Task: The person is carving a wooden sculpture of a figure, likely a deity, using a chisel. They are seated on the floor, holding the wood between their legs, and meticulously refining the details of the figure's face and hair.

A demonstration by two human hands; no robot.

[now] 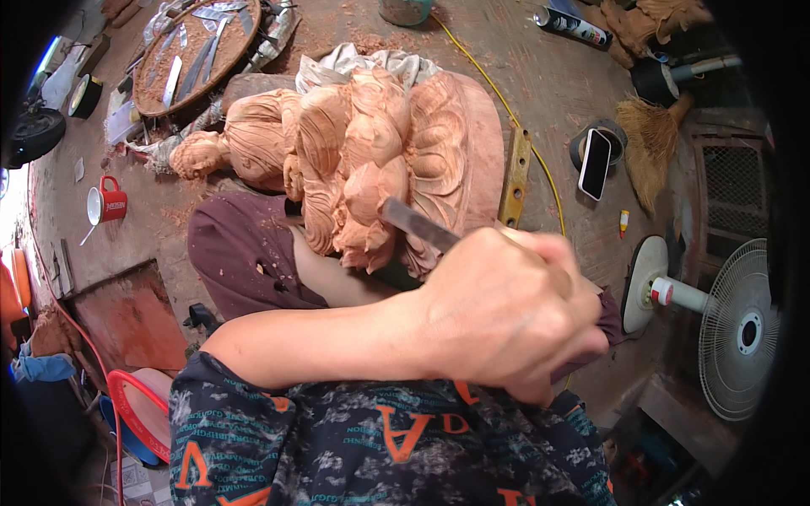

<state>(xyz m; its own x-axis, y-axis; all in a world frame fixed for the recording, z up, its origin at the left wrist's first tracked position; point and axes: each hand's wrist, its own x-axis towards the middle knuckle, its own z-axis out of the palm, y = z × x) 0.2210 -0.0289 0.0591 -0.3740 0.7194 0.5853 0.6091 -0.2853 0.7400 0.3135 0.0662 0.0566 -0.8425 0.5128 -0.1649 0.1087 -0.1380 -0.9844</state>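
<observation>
One carved reddish statue (325, 139) is lying on its side at 12 o'clock, close in front of the person, its head pointing toward 10 o'clock and its petalled base toward 1 o'clock. The left hand (510, 316) is coming at the end of a bare forearm from 8 o'clock, and it is curling into a fist around a flat metal tool (419, 226). This tool is slanting toward 11 o'clock, and its end is overlapping the carving; whether it is touching, I cannot tell. The right hand is mostly hiding behind the left one, so I cannot tell whether its fingers are spreading or pressing together.

Pale cloth (337, 61) is lying bunched behind the statue. Beside the base, at 2 o'clock, a yellow bar with holes (514, 177) is lying, and farther the same way a phone (595, 164) is leaning on a dark round object (617, 135). At 11 o'clock a round tray (145, 88) is holding several metal blades (198, 67). A red mug (112, 204) is resting between 9 and 10 o'clock, and a fan (742, 333) is facing inward between 3 and 4 o'clock.
</observation>
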